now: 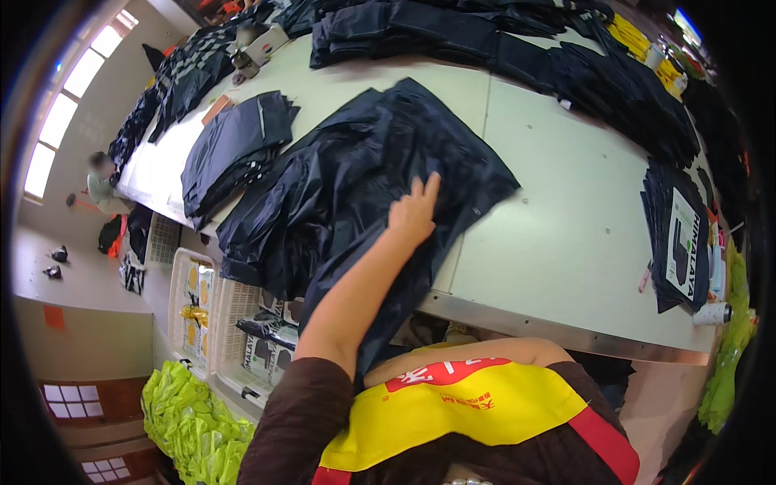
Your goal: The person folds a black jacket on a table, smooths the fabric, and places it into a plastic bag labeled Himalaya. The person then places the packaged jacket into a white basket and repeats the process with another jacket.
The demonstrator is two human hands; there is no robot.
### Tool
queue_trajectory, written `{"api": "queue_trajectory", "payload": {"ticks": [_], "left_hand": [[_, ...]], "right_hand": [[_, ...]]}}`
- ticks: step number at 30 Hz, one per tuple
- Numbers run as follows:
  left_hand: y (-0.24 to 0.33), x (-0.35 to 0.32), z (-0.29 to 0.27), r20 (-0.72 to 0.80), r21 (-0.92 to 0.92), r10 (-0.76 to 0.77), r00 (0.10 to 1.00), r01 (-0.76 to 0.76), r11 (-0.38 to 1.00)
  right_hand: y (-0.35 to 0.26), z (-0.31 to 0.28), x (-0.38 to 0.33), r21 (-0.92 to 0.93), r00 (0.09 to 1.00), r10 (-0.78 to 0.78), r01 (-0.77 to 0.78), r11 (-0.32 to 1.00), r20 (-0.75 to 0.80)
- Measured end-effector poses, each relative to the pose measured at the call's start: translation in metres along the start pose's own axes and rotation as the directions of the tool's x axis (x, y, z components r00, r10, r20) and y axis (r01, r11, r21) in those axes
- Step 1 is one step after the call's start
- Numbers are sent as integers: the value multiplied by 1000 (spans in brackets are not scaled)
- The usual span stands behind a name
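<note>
A dark navy garment of thin, glossy fabric is spread over the near part of the white table, wrinkled at its left and flatter toward its pointed right corner. Part of it hangs down over the table's front edge. My left hand lies on its right half with fingers stretched out, gripping nothing. My right forearm crosses in front of my yellow apron toward the left. The right hand itself is hidden behind the hanging cloth and my left arm. Left of the garment is a stack of folded dark garments.
The white table has a metal front edge. Dark folded piles line its far side. Packaged dark items lie at the right beside a small roll. White baskets and bright yellow-green cloth are at lower left.
</note>
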State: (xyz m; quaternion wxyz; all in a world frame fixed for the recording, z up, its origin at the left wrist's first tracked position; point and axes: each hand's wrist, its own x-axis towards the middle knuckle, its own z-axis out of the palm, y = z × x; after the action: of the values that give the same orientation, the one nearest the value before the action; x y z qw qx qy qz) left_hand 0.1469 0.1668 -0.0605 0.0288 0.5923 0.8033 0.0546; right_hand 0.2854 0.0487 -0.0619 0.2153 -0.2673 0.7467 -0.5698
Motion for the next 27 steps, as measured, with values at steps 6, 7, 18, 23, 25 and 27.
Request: {"api": "queue_trajectory", "payload": {"ticks": [6,7,18,23,25,27], "left_hand": [[-48,-145,-13,204,-378,306,930,-214,901],[-68,-191,3,-99,-450,348,932,-354,820],[-184,-405,-208,-587,-653,-112,802,-387,651],[-252,-477,-202,-812,-578,-578,82,29,816],[-278,-478,-202,-798,-586,-598,73,136,799],[-304,-474,-197,-784,-596,-617,70,195,779]], "right_hand": [[-69,-85,24,-139,960,-55,96,986,274],[-77,-101,41,-104,987,25,-9,995,159],[35,-155,110,-733,872,268,-489,472,-410],[-137,-119,101,-660,728,676,-563,497,-111],[-155,-88,62,-169,784,602,-580,797,149],[-215,-80,33,-121,817,381,-366,923,432]]}}
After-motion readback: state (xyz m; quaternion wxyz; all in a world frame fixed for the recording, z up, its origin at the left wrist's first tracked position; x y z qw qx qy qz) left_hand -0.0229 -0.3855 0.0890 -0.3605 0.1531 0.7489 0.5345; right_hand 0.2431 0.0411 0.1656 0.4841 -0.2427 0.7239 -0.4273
